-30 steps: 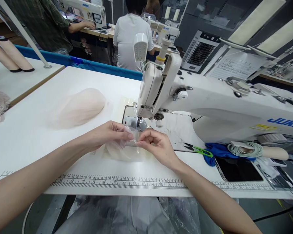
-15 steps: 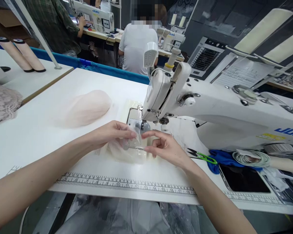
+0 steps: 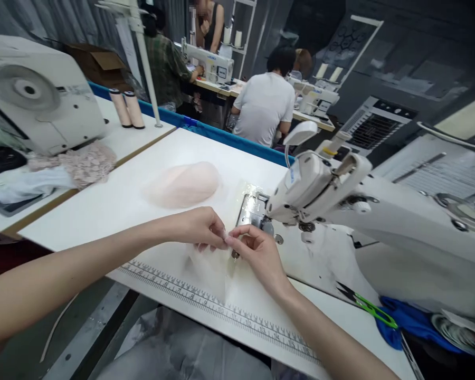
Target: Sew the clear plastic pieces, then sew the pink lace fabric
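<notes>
Just in front of the sewing machine's needle plate (image 3: pixel 246 214), my two hands meet fingertip to fingertip. My left hand (image 3: pixel 206 228) pinches a sheer pale fabric (image 3: pixel 209 269), which hangs below its fingers over the table. With thumb and forefinger, my right hand (image 3: pixel 259 250) pinches the edge of that same fabric. A small metal piece (image 3: pixel 235 254) shows beside the right fingers; its kind and whether it is held cannot be made out. A pale pink fabric piece (image 3: pixel 186 183) lies on the table beyond my left forearm.
The sewing machine head (image 3: pixel 296 190) stands right of my hands. Green-handled thread snips (image 3: pixel 370 309) lie by a blue cloth (image 3: pixel 415 322). A printed ruler (image 3: pixel 206 301) runs along the front edge. Lace (image 3: pixel 91 163) and thread cones (image 3: pixel 126 110) are left; co-workers (image 3: pixel 263 103) sit beyond.
The view has swung left, so the table and machine sit further right and lower. My hands have come together at the fabric, away from the needle area toward me.
</notes>
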A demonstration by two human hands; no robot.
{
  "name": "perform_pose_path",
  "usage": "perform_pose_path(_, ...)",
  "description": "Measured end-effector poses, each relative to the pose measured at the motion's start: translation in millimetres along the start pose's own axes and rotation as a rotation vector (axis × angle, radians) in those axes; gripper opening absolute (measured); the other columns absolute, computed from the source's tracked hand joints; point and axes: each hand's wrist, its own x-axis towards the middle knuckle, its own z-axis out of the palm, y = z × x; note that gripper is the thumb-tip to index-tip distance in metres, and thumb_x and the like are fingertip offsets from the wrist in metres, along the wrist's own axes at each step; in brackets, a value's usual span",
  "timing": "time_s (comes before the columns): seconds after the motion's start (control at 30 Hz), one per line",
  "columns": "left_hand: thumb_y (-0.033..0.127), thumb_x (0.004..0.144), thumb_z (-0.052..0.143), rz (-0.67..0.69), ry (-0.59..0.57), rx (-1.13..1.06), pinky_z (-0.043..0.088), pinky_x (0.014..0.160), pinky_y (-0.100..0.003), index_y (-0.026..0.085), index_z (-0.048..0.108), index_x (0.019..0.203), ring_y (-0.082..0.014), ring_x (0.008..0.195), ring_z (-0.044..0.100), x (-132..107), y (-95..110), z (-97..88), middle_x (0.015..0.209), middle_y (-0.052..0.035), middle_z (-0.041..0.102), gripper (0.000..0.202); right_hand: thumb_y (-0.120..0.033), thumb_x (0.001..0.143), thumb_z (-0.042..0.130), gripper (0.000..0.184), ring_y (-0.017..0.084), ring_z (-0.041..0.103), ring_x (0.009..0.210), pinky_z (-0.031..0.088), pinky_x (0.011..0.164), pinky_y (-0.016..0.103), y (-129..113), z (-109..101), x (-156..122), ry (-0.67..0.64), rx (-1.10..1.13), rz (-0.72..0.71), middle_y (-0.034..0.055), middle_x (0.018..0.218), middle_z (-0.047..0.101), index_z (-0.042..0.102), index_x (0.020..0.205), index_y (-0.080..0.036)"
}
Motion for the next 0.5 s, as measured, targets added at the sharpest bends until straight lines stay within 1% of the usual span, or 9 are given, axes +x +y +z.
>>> perform_pose_path(0.1, 0.036, 0.076, 0.069, -0.035, 0.047, -0.016, 0.045, 0.053, -0.022, 0.017, 0.071, 0.078, -0.0130, 0.060, 0.059, -30.0, -19.0, -19.6, 0.066, -0.0011, 0.064, 0.020, -0.048, 0.073, 0.075, 0.030, 0.008, 0.039, 0.053, 0.029, 0.049, 0.024, -8.3, 18.5, 10.1, -0.050, -0.016, -0.066, -0.0014, 0.065, 0.058, 0.067, 0.073, -0.019)
perform_pose_path(0.17, 0.039, 0.076, 0.071, -0.036, 0.066, -0.068, 0.052, 0.065, -0.025, 0.018, 0.073, 0.082, -0.0159, 0.071, 0.064, -52.1, -36.0, -37.1, 0.077, -0.0033, 0.069, 0.022, -0.048, 0.075, 0.074, 0.029, 0.008, 0.041, 0.054, 0.030, 0.048, 0.024, -15.4, 24.3, 18.6, -0.054, 0.017, -0.070, -0.0003, 0.072, 0.062, 0.066, 0.074, -0.020)
perform_pose_path(0.2, 0.040, 0.076, 0.072, -0.020, 0.092, -0.107, 0.053, 0.071, -0.026, 0.018, 0.073, 0.083, -0.0170, 0.075, 0.065, -61.4, -44.6, -47.1, 0.079, -0.0042, 0.070, 0.023, -0.047, 0.075, 0.074, 0.028, 0.009, 0.042, 0.054, 0.031, 0.048, 0.024, -19.2, 25.6, 23.9, -0.036, 0.039, -0.070, -0.0004, 0.072, 0.062, 0.066, 0.074, -0.021)
perform_pose_path(0.23, 0.040, 0.076, 0.073, 0.015, 0.141, -0.141, 0.054, 0.077, -0.028, 0.017, 0.073, 0.082, -0.0175, 0.078, 0.066, -68.3, -52.4, -57.9, 0.080, -0.0049, 0.070, 0.023, -0.046, 0.074, 0.074, 0.027, 0.009, 0.043, 0.054, 0.032, 0.048, 0.024, -23.2, 26.4, 30.0, -0.009, 0.061, -0.072, -0.0006, 0.071, 0.062, 0.065, 0.074, -0.021)
perform_pose_path(0.27, 0.042, 0.076, 0.073, 0.065, 0.224, -0.174, 0.053, 0.081, -0.029, 0.017, 0.072, 0.080, -0.0177, 0.080, 0.066, -71.9, -58.9, -69.4, 0.080, -0.0056, 0.070, 0.025, -0.044, 0.073, 0.075, 0.025, 0.009, 0.043, 0.054, 0.033, 0.049, 0.024, -27.1, 27.1, 37.1, 0.021, 0.083, -0.079, -0.0008, 0.070, 0.063, 0.065, 0.075, -0.021)
perform_pose_path(0.33, 0.050, 0.079, 0.068, 0.175, 0.428, -0.232, 0.054, 0.083, -0.032, 0.017, 0.070, 0.081, -0.0172, 0.079, 0.066, -67.3, -66.0, -93.4, 0.082, -0.0062, 0.069, 0.033, -0.042, 0.072, 0.075, 0.024, 0.009, 0.044, 0.055, 0.035, 0.051, 0.023, -34.2, 29.8, 54.4, 0.066, 0.124, -0.092, -0.0005, 0.070, 0.064, 0.066, 0.076, -0.020)
perform_pose_path(0.37, 0.054, 0.081, 0.063, 0.207, 0.497, -0.238, 0.054, 0.082, -0.032, 0.018, 0.069, 0.085, -0.0161, 0.078, 0.065, -59.2, -66.3, -105.6, 0.085, -0.0060, 0.068, 0.037, -0.041, 0.071, 0.075, 0.024, 0.009, 0.044, 0.055, 0.035, 0.051, 0.023, -36.7, 32.1, 64.6, 0.088, 0.152, -0.095, 0.0000, 0.071, 0.066, 0.066, 0.076, -0.020)
perform_pose_path(0.43, 0.054, 0.084, 0.059, 0.232, 0.575, -0.204, 0.053, 0.076, -0.029, 0.019, 0.069, 0.094, -0.0138, 0.076, 0.063, -34.2, -61.8, -128.7, 0.088, -0.0051, 0.067, 0.038, -0.041, 0.069, 0.074, 0.025, 0.008, 0.045, 0.055, 0.034, 0.050, 0.022, -38.2, 38.1, 86.9, 0.141, 0.208, -0.093, 0.0010, 0.073, 0.067, 0.065, 0.077, -0.019)
perform_pose_path(0.5, 0.051, 0.081, 0.063, 0.215, 0.620, -0.123, 0.051, 0.065, -0.025, 0.017, 0.069, 0.097, -0.0119, 0.065, 0.059, -3.6, -55.2, -147.8, 0.080, -0.0044, 0.065, 0.038, -0.042, 0.068, 0.072, 0.027, 0.008, 0.045, 0.054, 0.033, 0.048, 0.021, -34.0, 44.5, 109.3, 0.213, 0.248, -0.087, 0.0008, 0.073, 0.067, 0.062, 0.079, -0.019)
